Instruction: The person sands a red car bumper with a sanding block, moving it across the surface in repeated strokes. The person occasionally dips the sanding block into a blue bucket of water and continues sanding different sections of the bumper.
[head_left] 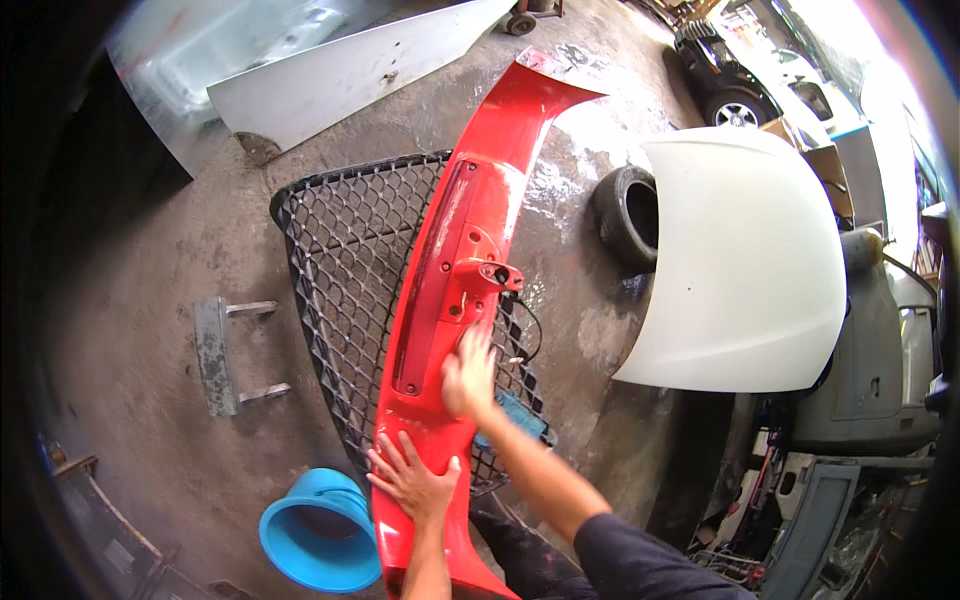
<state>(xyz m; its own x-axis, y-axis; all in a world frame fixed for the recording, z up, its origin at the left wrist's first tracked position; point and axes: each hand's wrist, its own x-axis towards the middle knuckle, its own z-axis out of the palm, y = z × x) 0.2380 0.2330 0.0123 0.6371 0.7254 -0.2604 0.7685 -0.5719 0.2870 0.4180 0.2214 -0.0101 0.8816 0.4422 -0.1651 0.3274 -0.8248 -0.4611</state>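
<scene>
A long red car spoiler (415,440) lies lengthwise before me across a black wire-mesh frame (340,270). It has a dull recessed strip, several screw holes and a red bracket (490,275) standing up near its middle. My left hand (418,482) rests on the spoiler's near part, fingers spread flat and holding nothing. Farther up, my right hand (470,375) is at the spoiler's right side, below the bracket. Its fingers look stretched out but are blurred, and I see nothing in them. Whatever is under its palm is hidden.
A blue bucket (320,530) stands by the spoiler's near left side. A blue cloth-like piece (515,418) lies on the mesh. A small grey stand (215,355) is at left. A tyre (626,215) and white car bonnet (745,270) are at right; a white panel (350,85) lies far left.
</scene>
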